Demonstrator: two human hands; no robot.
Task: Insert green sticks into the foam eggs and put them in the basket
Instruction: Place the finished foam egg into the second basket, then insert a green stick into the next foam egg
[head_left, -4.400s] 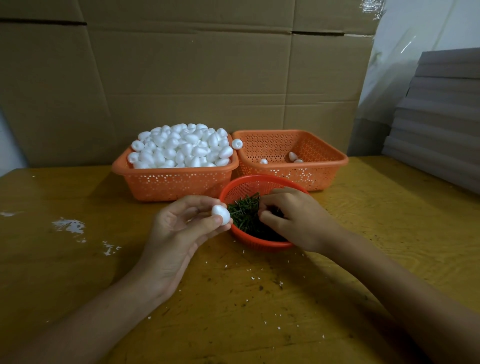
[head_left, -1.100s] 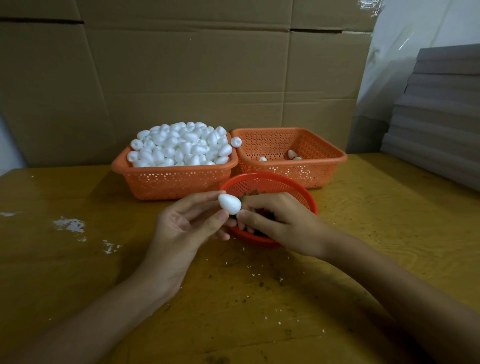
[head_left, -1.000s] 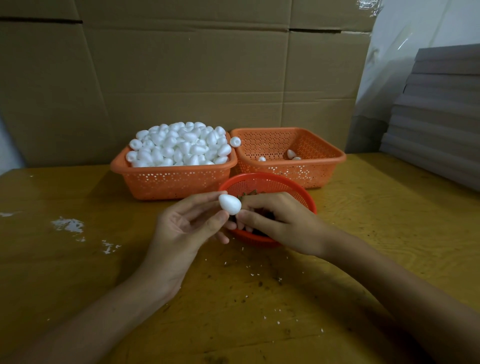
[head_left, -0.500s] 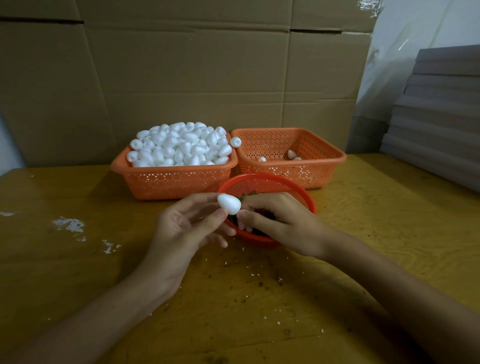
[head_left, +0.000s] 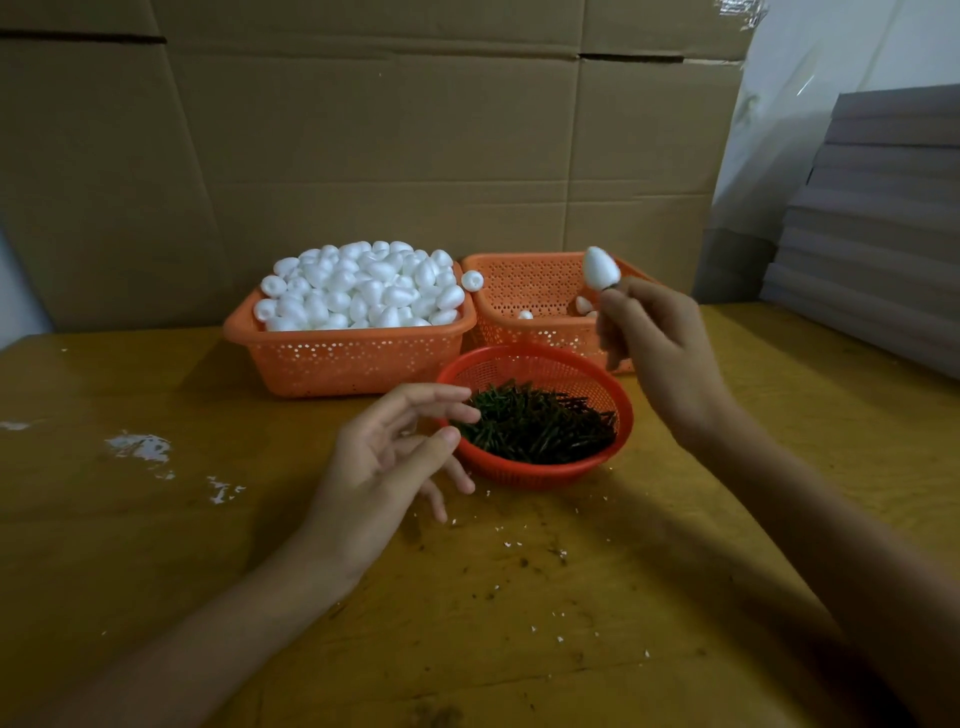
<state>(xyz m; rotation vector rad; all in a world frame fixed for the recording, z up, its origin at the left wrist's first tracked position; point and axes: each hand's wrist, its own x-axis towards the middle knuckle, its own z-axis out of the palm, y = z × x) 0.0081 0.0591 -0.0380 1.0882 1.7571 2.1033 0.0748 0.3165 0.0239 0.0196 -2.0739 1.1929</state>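
My right hand (head_left: 657, 353) is raised over the right orange basket (head_left: 524, 275) and pinches a white foam egg (head_left: 600, 267) by the stick under it; the stick is hidden by my fingertips. A few foam eggs (head_left: 582, 305) lie inside that basket. My left hand (head_left: 387, 462) hovers with relaxed fingers, holding nothing, at the left rim of the round red basket (head_left: 621, 431) full of green sticks (head_left: 535, 426). The left orange basket (head_left: 343, 358) is heaped with white foam eggs (head_left: 363, 288).
The baskets stand on a yellow wooden table (head_left: 156, 545) strewn with white crumbs and dark bits. Cardboard sheets (head_left: 363, 130) form a wall behind. A stack of grey boards (head_left: 878, 218) rises at the right edge.
My right hand has taken the egg from my left hand and lifted it up and right, over the right orange basket. My left hand has let go and opened.
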